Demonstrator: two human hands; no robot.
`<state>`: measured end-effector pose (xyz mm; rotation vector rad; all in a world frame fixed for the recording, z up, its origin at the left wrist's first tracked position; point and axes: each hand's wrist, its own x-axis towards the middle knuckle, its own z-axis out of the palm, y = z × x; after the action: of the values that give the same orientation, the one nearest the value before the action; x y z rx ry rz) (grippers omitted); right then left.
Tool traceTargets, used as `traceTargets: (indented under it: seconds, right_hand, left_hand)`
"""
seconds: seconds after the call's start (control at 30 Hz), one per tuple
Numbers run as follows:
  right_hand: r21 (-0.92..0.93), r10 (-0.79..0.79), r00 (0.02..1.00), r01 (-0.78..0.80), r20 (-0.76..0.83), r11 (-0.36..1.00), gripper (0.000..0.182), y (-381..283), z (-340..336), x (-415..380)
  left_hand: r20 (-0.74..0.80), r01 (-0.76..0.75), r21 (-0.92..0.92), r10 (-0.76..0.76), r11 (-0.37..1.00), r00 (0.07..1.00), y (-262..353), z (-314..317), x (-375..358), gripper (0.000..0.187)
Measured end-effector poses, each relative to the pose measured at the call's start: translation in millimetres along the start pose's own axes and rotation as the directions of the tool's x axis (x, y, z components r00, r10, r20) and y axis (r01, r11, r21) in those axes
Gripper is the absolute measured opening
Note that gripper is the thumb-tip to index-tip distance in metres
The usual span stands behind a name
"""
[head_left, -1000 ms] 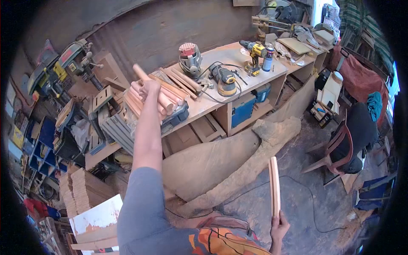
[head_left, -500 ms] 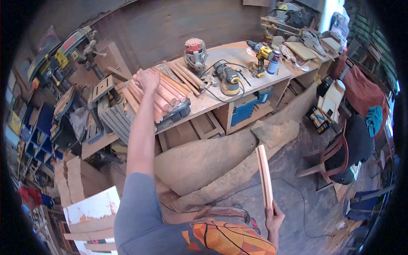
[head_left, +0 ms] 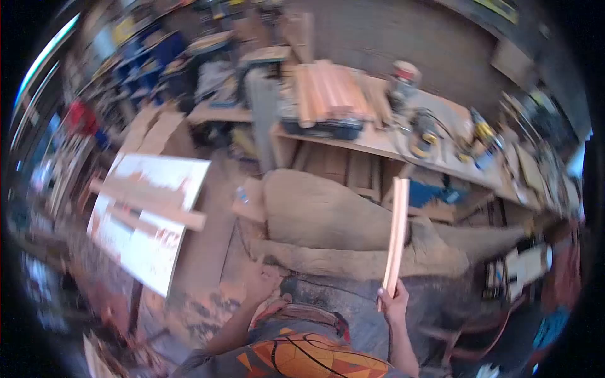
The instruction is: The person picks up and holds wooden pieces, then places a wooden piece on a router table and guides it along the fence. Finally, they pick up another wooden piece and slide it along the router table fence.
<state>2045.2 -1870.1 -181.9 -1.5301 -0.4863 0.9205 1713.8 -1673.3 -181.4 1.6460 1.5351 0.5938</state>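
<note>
My right hand (head_left: 395, 303) is closed around the lower end of a pale wooden strip (head_left: 396, 233). The strip stands nearly upright and has lines or grooves along its length. My left hand (head_left: 261, 280) hangs low in front of my body, blurred, so its fingers cannot be made out. On the workbench at the back lies a stack of similar reddish wooden pieces (head_left: 331, 91), resting on a dark case (head_left: 324, 128), apart from both hands.
A sander (head_left: 423, 135), a router (head_left: 403, 82) and a yellow drill (head_left: 482, 130) stand on the workbench (head_left: 378, 143). A big log (head_left: 321, 211) lies on the floor before it. To the left is a white board (head_left: 142, 252) with planks across it.
My left hand has left the stack of wooden pieces and dropped down near my body. The view has turned left. My right hand still holds the wooden strip.
</note>
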Motion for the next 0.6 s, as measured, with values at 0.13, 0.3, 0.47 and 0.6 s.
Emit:
traceTargets:
  seconds: [0.13, 0.3, 0.47, 0.6]
  right_hand:
    - [-0.156, 0.022, 0.988, 0.002, 0.154, 0.988, 0.027, 26.0, 21.8, 15.3]
    - [-0.343, 0.048, 0.964, 0.046, 0.262, 0.938, 0.025, 123.4, 82.6, 39.8]
    - [-0.357, -0.004, 0.451, 0.712, 0.892, 0.604, 0.020, 114.4, 159.4, 26.9]
    - [-0.194, -0.021, 0.361, 0.549, 0.932, 0.813, 0.019, 102.9, 264.2, -27.2]
  left_hand:
    - [-0.012, -0.123, 0.123, 0.125, 0.985, 0.992, -78.0, -18.5, -83.3, 0.054]
    - [-0.255, 0.087, -0.292, -0.165, 0.953, 0.953, -53.3, -117.2, -162.4, 0.053]
    - [-0.945, 0.104, -0.173, -0.195, 0.979, 0.264, -83.0, -222.6, -272.5, 0.042]
    - [-0.912, 0.181, -0.287, -0.210, 0.940, -0.353, -194.4, -306.3, -397.7, 0.038]
